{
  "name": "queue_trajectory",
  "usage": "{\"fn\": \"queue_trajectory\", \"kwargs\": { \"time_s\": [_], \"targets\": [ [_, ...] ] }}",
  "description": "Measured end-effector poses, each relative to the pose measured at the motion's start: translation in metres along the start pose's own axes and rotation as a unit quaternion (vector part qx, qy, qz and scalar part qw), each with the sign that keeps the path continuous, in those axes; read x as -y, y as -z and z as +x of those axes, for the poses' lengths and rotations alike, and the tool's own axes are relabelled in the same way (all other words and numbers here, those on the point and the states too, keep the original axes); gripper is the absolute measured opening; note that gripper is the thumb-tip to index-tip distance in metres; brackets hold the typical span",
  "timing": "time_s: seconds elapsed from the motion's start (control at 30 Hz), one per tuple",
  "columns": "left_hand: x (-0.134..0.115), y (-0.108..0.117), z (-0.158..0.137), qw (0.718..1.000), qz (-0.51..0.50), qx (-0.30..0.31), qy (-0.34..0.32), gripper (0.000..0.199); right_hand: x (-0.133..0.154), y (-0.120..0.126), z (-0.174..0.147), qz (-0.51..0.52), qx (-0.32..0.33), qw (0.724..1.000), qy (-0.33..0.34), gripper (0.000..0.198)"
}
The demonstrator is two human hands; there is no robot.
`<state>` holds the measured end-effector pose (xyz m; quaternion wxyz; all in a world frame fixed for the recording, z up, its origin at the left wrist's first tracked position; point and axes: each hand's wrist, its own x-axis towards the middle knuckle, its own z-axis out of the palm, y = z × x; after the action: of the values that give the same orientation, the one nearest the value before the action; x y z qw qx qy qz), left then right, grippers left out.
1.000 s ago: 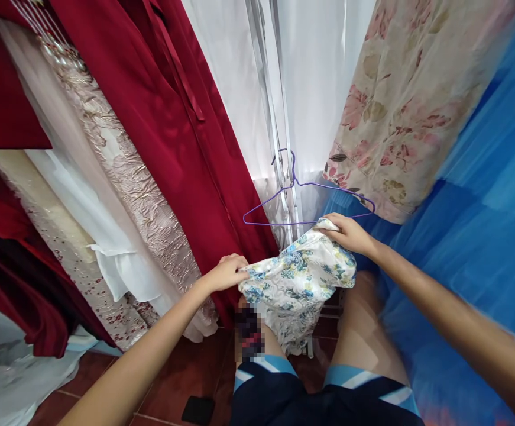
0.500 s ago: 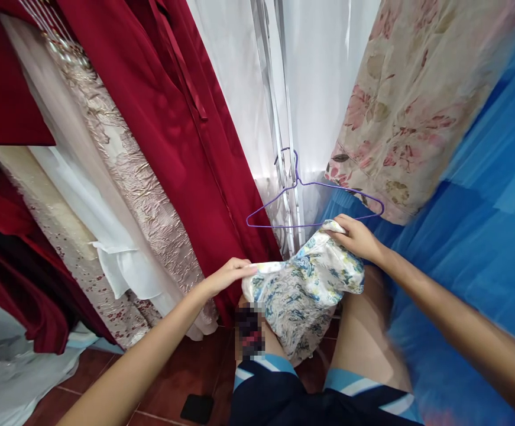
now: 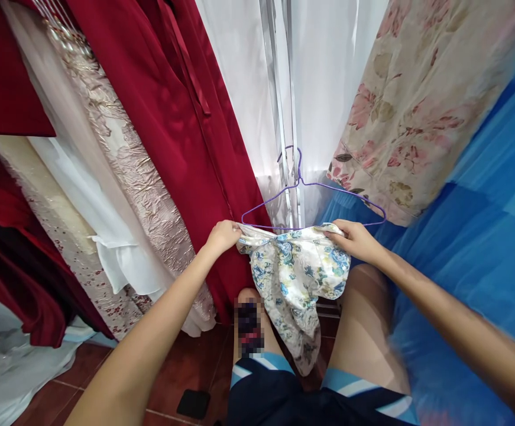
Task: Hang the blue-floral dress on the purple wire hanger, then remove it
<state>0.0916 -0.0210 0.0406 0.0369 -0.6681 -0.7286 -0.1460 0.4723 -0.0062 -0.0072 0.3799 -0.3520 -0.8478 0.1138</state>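
Observation:
A white garment with a blue and yellow floral print [image 3: 301, 266] hangs between my hands, its top edge pulled nearly straight and its lower part tapering down between my legs. My left hand [image 3: 224, 236] pinches the left end of that edge. At the right end, my right hand [image 3: 350, 238] grips the cloth between thumb and fingers. Just behind the edge is a purple wire hanger [image 3: 299, 183], hung in front of white ribbons [image 3: 289, 106]. The hanger's bottom bar runs close along the garment's top and is partly hidden by it.
Long dark red cloth [image 3: 172, 118] and pale embroidered gowns [image 3: 124, 171] hang on the left. On the right hang a beige floral dress [image 3: 399, 130] and blue tulle [image 3: 474, 266]. A small black object [image 3: 194, 403] lies on the red tiled floor [image 3: 164, 373].
My left hand has risen, bringing its end of the garment up to the hanger's bar. The top edge is now more level and taut. My right hand has barely moved.

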Motion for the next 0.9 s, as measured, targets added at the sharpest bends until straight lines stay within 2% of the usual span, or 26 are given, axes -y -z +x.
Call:
{"fn": "queue_trajectory", "kwargs": {
  "time_s": [0.17,0.3,0.4,0.5,0.6,0.67,0.73,0.8,0.87,0.9],
  "targets": [
    [-0.017,0.002,0.029,0.999,-0.046,-0.016,-0.014,0.032,0.004,-0.006,-0.002,0.008,-0.002,1.0,-0.012,0.032],
    [-0.023,0.001,0.042,0.996,-0.069,-0.026,-0.044,0.044,0.01,-0.012,-0.005,0.008,-0.009,1.0,-0.016,0.031],
    [-0.038,0.002,0.04,0.987,-0.082,-0.088,-0.11,0.048,0.013,-0.013,-0.007,0.004,-0.001,1.0,-0.015,0.031],
    [-0.059,0.005,0.03,0.969,-0.089,-0.145,-0.179,0.042,0.016,-0.013,-0.008,-0.018,0.003,0.999,-0.031,0.031],
    [-0.075,0.01,0.022,0.964,-0.104,-0.159,-0.187,0.028,0.017,-0.013,-0.01,-0.03,-0.004,0.998,-0.05,0.033],
    [-0.078,0.013,0.018,0.966,-0.103,-0.153,-0.179,0.025,0.017,-0.013,-0.015,-0.002,-0.012,0.999,-0.034,0.027],
    [-0.078,0.016,0.016,0.969,-0.093,-0.127,-0.188,0.027,0.014,-0.009,-0.022,0.029,-0.068,0.997,0.006,0.021],
    [-0.076,0.018,0.014,0.969,-0.08,-0.102,-0.212,0.027,0.009,0.0,-0.028,0.016,-0.207,0.978,0.032,0.02],
    [-0.076,0.02,0.012,0.965,-0.068,-0.095,-0.233,0.027,0.0,0.014,-0.03,-0.039,-0.365,0.93,0.027,0.017],
    [-0.077,0.021,0.01,0.964,-0.061,-0.096,-0.24,0.027,-0.006,0.022,-0.029,-0.072,-0.417,0.906,0.019,0.015]
  ]
}}
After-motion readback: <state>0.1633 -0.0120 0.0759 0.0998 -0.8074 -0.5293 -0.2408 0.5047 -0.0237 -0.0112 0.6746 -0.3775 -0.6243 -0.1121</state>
